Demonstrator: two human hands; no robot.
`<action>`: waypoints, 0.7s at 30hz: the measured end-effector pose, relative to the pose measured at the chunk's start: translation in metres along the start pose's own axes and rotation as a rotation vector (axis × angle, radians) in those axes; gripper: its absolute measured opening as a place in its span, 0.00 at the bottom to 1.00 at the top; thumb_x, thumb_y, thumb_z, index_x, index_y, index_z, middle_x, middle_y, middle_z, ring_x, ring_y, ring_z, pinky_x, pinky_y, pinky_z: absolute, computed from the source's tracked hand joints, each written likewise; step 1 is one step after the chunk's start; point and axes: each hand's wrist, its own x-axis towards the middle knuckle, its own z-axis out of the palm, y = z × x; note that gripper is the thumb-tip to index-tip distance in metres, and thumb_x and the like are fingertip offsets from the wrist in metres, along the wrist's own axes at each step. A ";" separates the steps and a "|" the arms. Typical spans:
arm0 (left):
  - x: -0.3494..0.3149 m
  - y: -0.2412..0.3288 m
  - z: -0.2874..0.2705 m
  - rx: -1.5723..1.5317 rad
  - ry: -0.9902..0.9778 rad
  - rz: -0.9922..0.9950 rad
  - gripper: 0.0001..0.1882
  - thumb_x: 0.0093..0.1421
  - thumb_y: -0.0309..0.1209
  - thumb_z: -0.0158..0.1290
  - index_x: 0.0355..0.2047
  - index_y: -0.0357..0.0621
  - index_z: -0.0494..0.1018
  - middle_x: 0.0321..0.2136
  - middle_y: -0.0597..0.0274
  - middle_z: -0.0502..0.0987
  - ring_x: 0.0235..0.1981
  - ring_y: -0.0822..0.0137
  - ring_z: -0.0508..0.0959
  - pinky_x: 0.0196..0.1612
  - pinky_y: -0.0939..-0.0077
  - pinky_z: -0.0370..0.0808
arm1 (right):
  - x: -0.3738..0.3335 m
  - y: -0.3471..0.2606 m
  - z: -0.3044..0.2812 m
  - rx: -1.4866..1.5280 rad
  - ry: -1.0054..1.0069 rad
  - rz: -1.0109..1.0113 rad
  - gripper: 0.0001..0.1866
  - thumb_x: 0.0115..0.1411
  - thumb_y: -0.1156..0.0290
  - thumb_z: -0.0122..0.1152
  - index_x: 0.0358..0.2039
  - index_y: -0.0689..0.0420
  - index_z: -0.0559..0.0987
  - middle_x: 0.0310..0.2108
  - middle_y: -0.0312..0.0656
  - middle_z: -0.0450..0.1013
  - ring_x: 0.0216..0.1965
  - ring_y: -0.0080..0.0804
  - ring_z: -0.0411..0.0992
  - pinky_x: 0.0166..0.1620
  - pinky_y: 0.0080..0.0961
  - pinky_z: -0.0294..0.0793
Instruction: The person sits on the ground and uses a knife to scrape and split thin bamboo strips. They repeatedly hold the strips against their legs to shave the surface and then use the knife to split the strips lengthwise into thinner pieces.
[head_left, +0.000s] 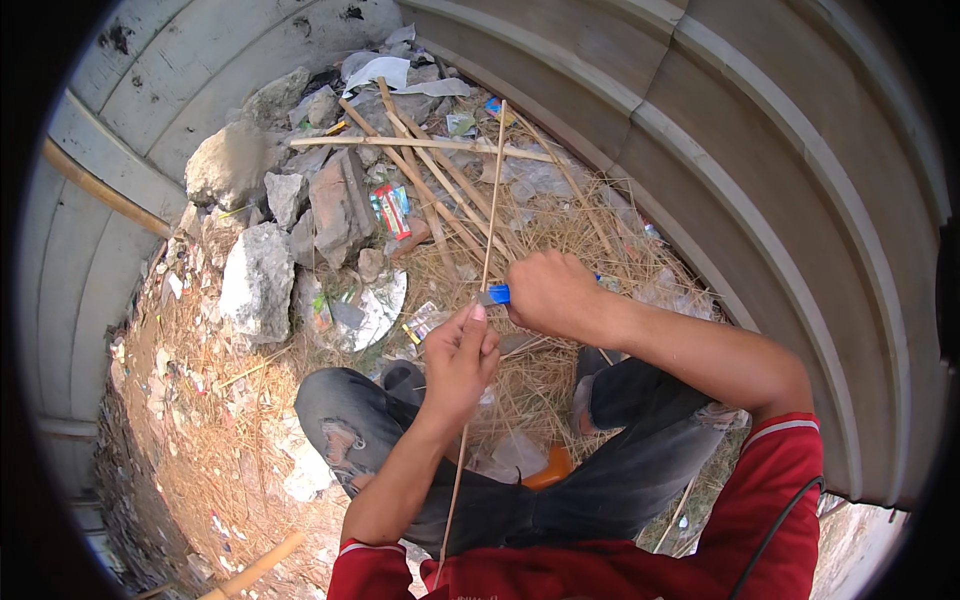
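My left hand (pixel 459 362) is closed around a long thin bamboo strip (pixel 494 195), its thumb lying along the strip near the middle. The strip runs from beyond my hands down past my lap toward my shirt. In my closed right hand (pixel 553 290) is a blue utility knife (pixel 497 295), most of its handle hidden by the fingers. Its blade rests against the strip just above my left thumb. Both hands are close together over my bent knees.
Bamboo poles and strips (pixel 430 165) lie piled ahead of me. Left of them are broken stones (pixel 258 282) and litter such as a red wrapper (pixel 392 210). Corrugated metal sheeting (pixel 760 180) rises on the right, a pale ribbed wall (pixel 180 90) on the left. Dry straw covers the ground.
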 end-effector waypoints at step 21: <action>-0.012 -0.006 -0.004 0.149 -0.025 -0.054 0.18 0.75 0.37 0.45 0.57 0.38 0.72 0.20 0.74 0.67 0.16 0.84 0.62 0.19 0.87 0.57 | 0.004 0.015 0.005 -0.010 -0.013 0.092 0.13 0.56 0.69 0.55 0.29 0.67 0.83 0.30 0.62 0.79 0.36 0.61 0.80 0.42 0.51 0.79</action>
